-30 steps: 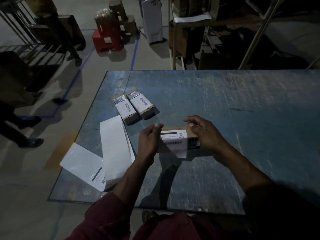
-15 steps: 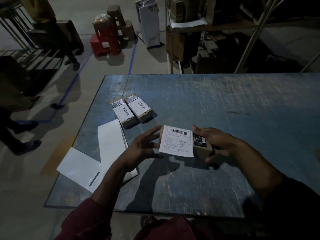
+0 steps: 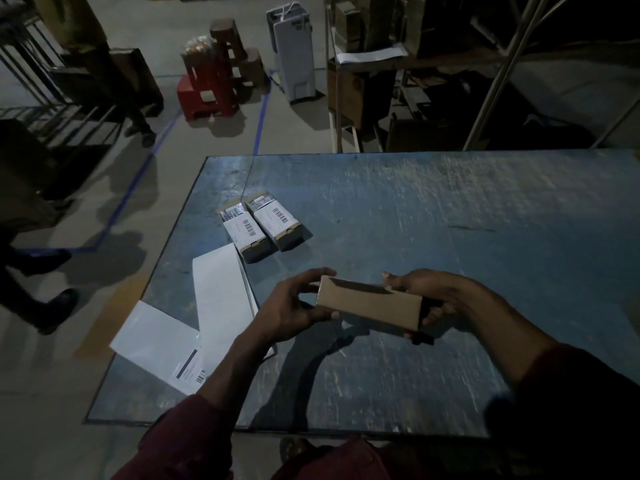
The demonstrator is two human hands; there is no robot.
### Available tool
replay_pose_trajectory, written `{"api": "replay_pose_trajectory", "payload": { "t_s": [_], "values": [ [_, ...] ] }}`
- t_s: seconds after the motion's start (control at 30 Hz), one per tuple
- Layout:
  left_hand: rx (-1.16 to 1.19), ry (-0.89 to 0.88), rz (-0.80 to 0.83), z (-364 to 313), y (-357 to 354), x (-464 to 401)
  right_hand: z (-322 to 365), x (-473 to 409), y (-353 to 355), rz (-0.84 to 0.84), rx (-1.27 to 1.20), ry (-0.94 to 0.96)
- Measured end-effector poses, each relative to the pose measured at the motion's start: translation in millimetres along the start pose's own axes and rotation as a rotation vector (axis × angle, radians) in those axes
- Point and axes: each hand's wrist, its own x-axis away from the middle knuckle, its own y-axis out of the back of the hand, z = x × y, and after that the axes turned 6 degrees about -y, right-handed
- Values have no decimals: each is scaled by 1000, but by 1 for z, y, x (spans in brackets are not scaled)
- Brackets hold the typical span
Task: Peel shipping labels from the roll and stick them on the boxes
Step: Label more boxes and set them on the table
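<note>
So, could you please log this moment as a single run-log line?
left hand: grips box end | right hand: grips other end | box: held above table, plain side up | two labelled boxes: on table | label strip: on table

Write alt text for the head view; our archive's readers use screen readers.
Both hands, left hand and right hand, hold a brown cardboard box above a worn blue table. Two labelled boxes lie side by side farther back, and a strip of white label backing trails off the table's left edge.
</note>
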Motion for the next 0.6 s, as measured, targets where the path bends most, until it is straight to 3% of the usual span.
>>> {"api": "replay_pose_trajectory", "payload": {
  "t_s": [0.07, 0.17, 0.23, 0.33, 0.5, 0.6],
  "values": [
    [-59, 12, -8, 4, -5, 4, -2, -2, 3, -150, 55, 86],
    [-147, 36, -30, 9, -14, 11, -10, -7, 4, -290, -59, 371],
    [-172, 73, -25, 11, -20, 14, -19, -9, 3, -251, -111, 518],
    [-186, 92, -45, 23, -30, 18, -36, -12, -1, -148, -60, 596],
    [-281, 107, -87, 32, -41, 24, -54, -24, -10, -216, 279, 727],
    [-250, 39, -121, 29, -42, 25, -56, -32, -17, -241, 308, 716]
  ]
}}
